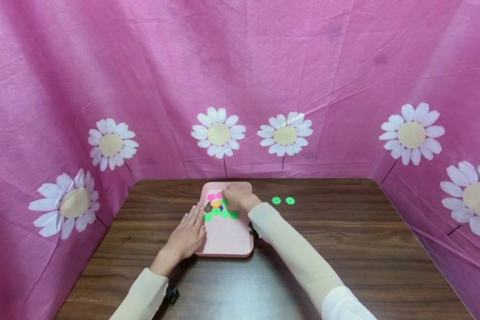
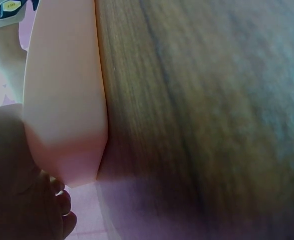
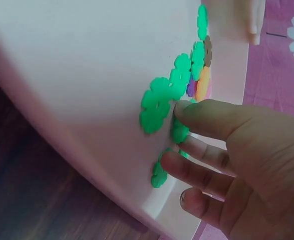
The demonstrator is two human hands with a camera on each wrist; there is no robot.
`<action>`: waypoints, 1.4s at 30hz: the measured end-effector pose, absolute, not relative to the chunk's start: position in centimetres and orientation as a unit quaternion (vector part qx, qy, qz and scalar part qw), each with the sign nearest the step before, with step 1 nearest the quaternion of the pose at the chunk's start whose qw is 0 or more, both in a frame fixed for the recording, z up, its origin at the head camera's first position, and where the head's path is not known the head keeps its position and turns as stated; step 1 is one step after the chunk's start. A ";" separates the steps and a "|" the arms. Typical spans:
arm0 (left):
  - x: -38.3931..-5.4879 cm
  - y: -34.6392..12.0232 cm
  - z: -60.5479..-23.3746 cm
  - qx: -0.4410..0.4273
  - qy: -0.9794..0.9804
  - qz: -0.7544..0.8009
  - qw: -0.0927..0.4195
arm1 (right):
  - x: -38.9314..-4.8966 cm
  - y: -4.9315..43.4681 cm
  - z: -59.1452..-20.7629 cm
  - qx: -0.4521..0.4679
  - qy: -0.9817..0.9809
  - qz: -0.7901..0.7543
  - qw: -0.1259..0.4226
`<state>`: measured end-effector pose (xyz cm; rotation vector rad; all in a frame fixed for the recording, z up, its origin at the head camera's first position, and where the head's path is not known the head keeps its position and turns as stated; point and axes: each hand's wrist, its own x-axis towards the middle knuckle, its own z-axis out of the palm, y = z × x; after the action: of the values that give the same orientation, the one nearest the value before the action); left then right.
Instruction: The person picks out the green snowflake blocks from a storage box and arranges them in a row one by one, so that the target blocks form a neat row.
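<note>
A shallow rectangular pink tray with rounded corners and smooth, plastic-looking walls (image 1: 228, 240) rests on a dark brown wood-grain table (image 1: 344, 235), its long sides running from 12 to 6 o'clock. Towards its 12 o'clock end lies a loose cluster of thin flower-shaped discs with rounded, notched lobes: bright green discs (image 1: 234, 215), hot-pink discs (image 1: 211, 197), an orange disc (image 1: 216, 203), a brown disc (image 1: 208, 207) and a partly covered purple disc (image 1: 221, 208). From the tray's centre, the left hand (image 1: 186, 233) is near 9 o'clock, resting on the long rim, its fingers straight and close together. The right hand (image 1: 237, 198) reaches in near 1 o'clock; its fingers are bent and slightly apart, thumb and index tips beside a green disc, though whether they pinch it I cannot tell. The head view alone shows two loose green discs (image 1: 283, 201) lying flat and apart on the wood between 2 and 3 o'clock, the cream fabric sleeves (image 1: 300, 258) and the creased magenta cloth (image 1: 168, 66) with white daisies all around. The left wrist view gives the tray's outer wall (image 2: 66, 75), matte and tapering to a rounded corner, with that hand's fingertips in a row at about 7 o'clock. The right wrist view brings out the discs' slots, one green disc (image 3: 159, 173) near the curved wall, and the other hand's fingertips at about 1 o'clock.
</note>
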<state>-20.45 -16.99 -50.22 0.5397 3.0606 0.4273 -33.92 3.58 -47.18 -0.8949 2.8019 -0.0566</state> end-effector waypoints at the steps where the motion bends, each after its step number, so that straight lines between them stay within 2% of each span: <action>1: -20.4 -17.0 -50.2 0.172 0.976 0.136 0.003 | -33.9 3.6 -47.2 -0.302 0.948 -0.019 0.101; 6: -20.4 -17.0 -50.2 0.170 0.977 0.129 0.010 | -33.9 3.6 -47.0 -0.297 0.949 -0.027 0.106; 10: -20.4 -17.0 -50.2 0.167 0.978 0.125 0.014 | -33.9 3.9 -46.8 -0.291 0.952 -0.017 0.090; 19: -20.4 -16.9 -50.2 0.173 0.975 0.137 -0.008 | -34.0 5.1 -45.3 -0.312 0.946 -0.045 0.069; 29: -20.5 -17.0 -50.3 0.164 0.978 0.132 0.012 | -33.8 6.5 -43.5 -0.327 0.942 -0.046 0.053; 42: -20.4 -17.0 -50.2 0.165 0.977 0.131 0.012 | -32.9 10.1 -41.6 -0.328 0.943 -0.052 0.020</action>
<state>-20.42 -16.96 -50.20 0.5130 3.0472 0.4097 -32.90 10.14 -41.65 -1.0171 2.9253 -0.1617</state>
